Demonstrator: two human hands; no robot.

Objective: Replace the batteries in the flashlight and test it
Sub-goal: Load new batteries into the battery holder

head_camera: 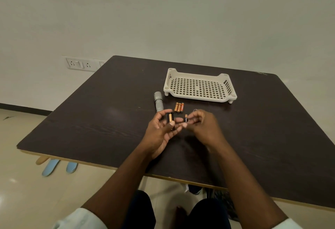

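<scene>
Head view: one grey flashlight lies on the tabletop, just beyond the left hand, which grips a black battery holder. Right hand pinches one battery. Three loose batteries lie beside one white tray.

the left hand grips a black battery holder with a copper-topped cell seated in it, above the dark bench. the right hand pinches a single battery upright just beside it. three loose batteries lie together beyond the hands, near the grey flashlight body. a perforated white tray stands further back.
</scene>
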